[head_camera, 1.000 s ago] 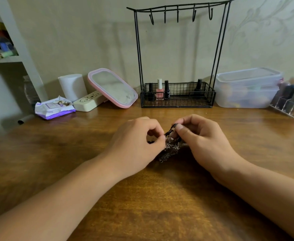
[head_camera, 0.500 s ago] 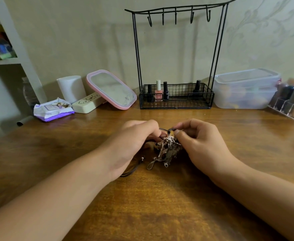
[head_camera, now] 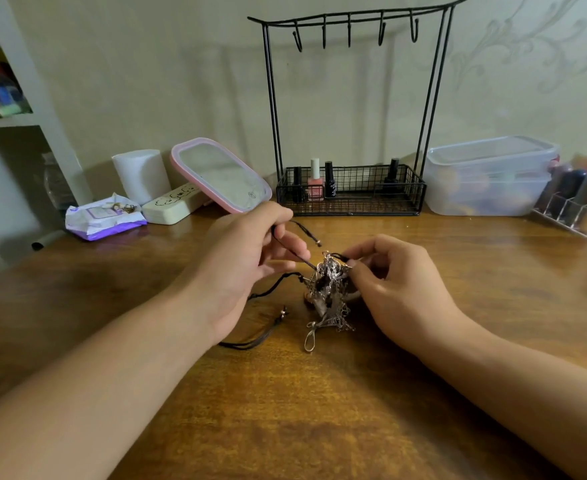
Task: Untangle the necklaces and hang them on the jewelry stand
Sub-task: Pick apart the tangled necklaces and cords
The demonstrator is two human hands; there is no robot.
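A tangled clump of silver necklace chains (head_camera: 330, 289) hangs just above the wooden table (head_camera: 320, 410), its lower loops touching the wood. My right hand (head_camera: 399, 289) pinches the top of the clump. My left hand (head_camera: 247, 268) grips a black cord necklace (head_camera: 268, 336) that runs out of the clump; the cord's slack loops lie on the table below my left wrist. The black wire jewelry stand (head_camera: 351, 109) stands at the back, its several hooks bare and a mesh basket at its base.
Nail polish bottles (head_camera: 314, 181) stand in the stand's basket. A pink-rimmed mirror (head_camera: 221, 174), a white case (head_camera: 172, 204), a paper roll (head_camera: 141, 174) and a wipes pack (head_camera: 103, 218) sit back left. A clear lidded box (head_camera: 489, 174) and an acrylic organizer (head_camera: 579, 202) sit back right.
My left hand has moved up and left, drawing the black cord out of the clump. The clump has risen off the table and more cord now lies loose on the wood.
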